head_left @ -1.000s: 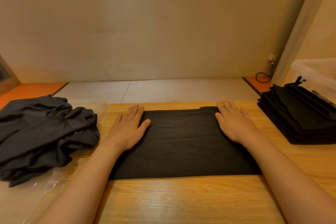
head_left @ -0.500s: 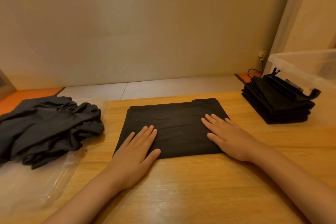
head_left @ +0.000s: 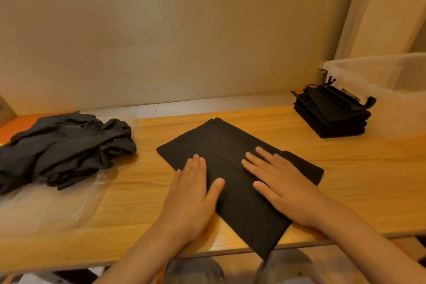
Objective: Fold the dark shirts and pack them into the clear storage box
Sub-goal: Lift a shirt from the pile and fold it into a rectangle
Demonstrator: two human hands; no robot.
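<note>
Both hands, left (head_left: 192,193) and right (head_left: 284,188), lie flat and slightly apart, fingers straight, pressing a folded shirt (head_left: 221,143) skewed on the table (head_left: 359,175), its near corner overhanging the edge. Far right of the right hand a stack (head_left: 332,117) of folded shirts sits beside the box (head_left: 391,80), through which nothing dark shows; left of the left hand a crumpled pile (head_left: 64,147) waits. Folding seems partway done, packing not begun.

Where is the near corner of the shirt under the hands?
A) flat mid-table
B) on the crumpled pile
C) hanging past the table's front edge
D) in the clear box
C: the shirt lies slanted, and its near corner sticks out past the front edge of the table.
</note>
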